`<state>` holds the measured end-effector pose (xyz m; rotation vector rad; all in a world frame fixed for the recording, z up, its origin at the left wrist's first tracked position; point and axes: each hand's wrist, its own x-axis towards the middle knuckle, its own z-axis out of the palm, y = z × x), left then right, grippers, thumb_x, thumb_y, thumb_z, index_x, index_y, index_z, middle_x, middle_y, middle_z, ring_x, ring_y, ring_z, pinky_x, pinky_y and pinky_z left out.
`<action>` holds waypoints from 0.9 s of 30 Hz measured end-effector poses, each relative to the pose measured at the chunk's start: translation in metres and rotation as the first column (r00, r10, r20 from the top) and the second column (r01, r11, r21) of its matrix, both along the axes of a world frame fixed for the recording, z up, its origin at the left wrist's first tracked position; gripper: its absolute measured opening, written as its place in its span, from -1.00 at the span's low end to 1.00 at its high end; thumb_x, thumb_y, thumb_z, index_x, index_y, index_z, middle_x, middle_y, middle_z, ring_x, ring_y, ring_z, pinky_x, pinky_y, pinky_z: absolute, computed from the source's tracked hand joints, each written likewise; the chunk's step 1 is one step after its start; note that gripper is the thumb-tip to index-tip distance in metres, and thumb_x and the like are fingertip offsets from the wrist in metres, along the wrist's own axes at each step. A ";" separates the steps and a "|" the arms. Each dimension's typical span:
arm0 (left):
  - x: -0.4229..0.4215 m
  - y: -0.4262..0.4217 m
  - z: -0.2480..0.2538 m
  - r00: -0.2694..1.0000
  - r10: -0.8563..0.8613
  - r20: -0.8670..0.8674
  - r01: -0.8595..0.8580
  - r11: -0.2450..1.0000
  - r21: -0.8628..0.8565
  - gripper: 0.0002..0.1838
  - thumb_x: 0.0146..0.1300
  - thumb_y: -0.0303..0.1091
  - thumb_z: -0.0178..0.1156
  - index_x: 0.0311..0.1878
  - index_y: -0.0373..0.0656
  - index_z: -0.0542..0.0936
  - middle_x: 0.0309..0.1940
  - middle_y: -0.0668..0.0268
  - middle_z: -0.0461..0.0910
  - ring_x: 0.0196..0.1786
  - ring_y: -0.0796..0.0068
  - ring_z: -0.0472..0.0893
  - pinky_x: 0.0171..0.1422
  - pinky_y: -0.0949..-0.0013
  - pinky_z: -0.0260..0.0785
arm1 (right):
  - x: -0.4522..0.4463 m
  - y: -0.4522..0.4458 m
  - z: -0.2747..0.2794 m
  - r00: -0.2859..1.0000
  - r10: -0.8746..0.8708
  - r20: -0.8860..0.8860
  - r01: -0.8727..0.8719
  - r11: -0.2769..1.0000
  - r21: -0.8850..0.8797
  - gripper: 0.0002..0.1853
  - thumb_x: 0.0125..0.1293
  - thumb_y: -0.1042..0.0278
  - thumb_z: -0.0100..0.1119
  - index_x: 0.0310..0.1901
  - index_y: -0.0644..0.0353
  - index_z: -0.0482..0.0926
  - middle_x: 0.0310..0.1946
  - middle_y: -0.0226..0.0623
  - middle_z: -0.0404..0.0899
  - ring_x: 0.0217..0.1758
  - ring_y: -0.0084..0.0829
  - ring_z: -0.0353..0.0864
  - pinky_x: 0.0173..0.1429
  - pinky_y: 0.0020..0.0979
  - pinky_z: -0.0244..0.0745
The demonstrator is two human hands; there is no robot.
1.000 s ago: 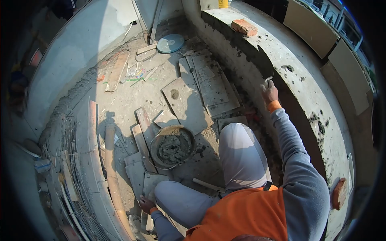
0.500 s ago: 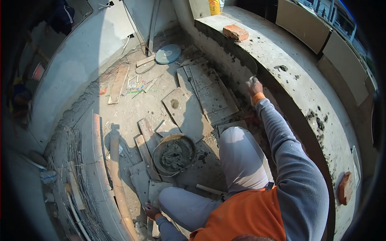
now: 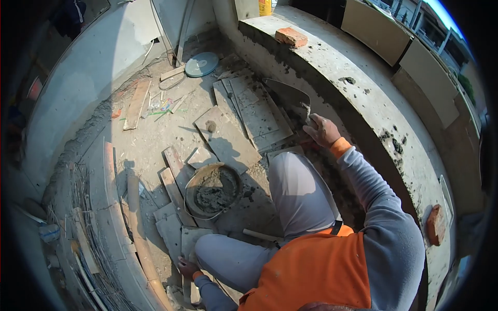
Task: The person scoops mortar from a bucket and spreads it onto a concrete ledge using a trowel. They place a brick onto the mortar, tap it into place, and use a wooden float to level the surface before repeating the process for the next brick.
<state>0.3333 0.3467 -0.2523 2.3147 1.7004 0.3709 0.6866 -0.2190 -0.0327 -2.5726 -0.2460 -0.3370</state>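
Note:
My right hand is closed around the handle of a pointing trowel. Its broad blade points left and away, close to the inner face of the low curved wall. Down beside my left knee is my left hand, near some boards; its small, dark fingers do not show clearly whether they grip anything. A bucket of wet grey mortar stands on the floor in front of my knees.
Bricks and mortar splatters lie on the wall top. Flat boards cover part of the floor, with a round blue lid farther back. On the left are a bamboo pole and a bundle of thin rods.
My right hand has come back toward me and lower, turning the trowel so its blade shows broadside. The whole view has shifted slightly. My left hand stays beside the knee.

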 end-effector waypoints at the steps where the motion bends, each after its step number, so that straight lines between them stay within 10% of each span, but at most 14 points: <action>1: 0.002 -0.003 0.005 1.000 0.013 0.001 -0.013 1.000 0.004 -0.36 0.37 0.18 -0.17 -0.26 -0.30 0.58 -0.28 -0.07 0.59 -0.18 -0.13 0.56 -0.11 -0.03 0.37 | 0.006 0.019 0.010 0.996 0.077 0.036 -0.075 0.996 -0.053 -0.63 0.15 0.09 0.22 -0.13 0.18 0.50 -0.33 -0.03 0.60 -0.24 0.03 0.59 -0.15 -0.14 0.51; 6: -0.001 0.005 -0.002 0.999 0.014 0.038 -0.012 0.998 -0.059 -0.36 0.37 0.17 -0.17 -0.27 -0.30 0.59 -0.28 -0.08 0.59 -0.17 -0.13 0.56 -0.09 -0.04 0.37 | 0.051 0.124 -0.007 0.877 0.471 -0.099 -0.469 0.789 -0.396 -0.63 0.13 0.00 0.18 -0.38 0.21 0.61 -0.45 -0.06 0.60 -0.30 -0.01 0.62 -0.19 -0.17 0.54; 13: 0.000 0.005 0.003 0.995 0.098 -0.006 -0.099 0.994 -0.049 -0.37 0.34 0.19 -0.17 -0.29 -0.24 0.60 -0.30 -0.07 0.61 -0.18 -0.13 0.59 -0.14 -0.02 0.41 | 0.052 0.258 -0.026 0.795 0.538 -0.279 -0.514 0.353 -0.782 -0.86 0.10 0.35 0.10 -0.42 0.12 0.65 -0.39 -0.22 0.68 -0.27 -0.25 0.70 -0.27 -0.29 0.54; 20: -0.001 0.011 -0.005 0.997 0.060 0.053 -0.059 0.998 -0.024 -0.32 0.32 0.24 -0.17 -0.37 -0.27 0.59 -0.37 -0.11 0.59 -0.23 -0.15 0.59 -0.17 -0.03 0.40 | 0.031 0.290 -0.056 0.705 0.580 -0.409 -0.620 0.224 -0.752 -0.84 0.10 0.36 0.10 -0.40 0.15 0.67 -0.42 -0.14 0.67 -0.30 -0.22 0.70 -0.20 -0.22 0.57; 27: -0.002 0.011 -0.004 0.997 0.045 0.057 -0.043 0.998 -0.047 -0.32 0.32 0.25 -0.19 -0.36 -0.25 0.60 -0.36 -0.10 0.60 -0.24 -0.14 0.60 -0.18 -0.03 0.41 | 0.027 0.267 -0.060 0.644 0.450 -0.619 -0.765 0.359 -0.535 -0.66 0.10 0.13 0.10 -0.24 0.21 0.67 -0.27 0.00 0.66 -0.12 -0.08 0.66 0.01 -0.16 0.53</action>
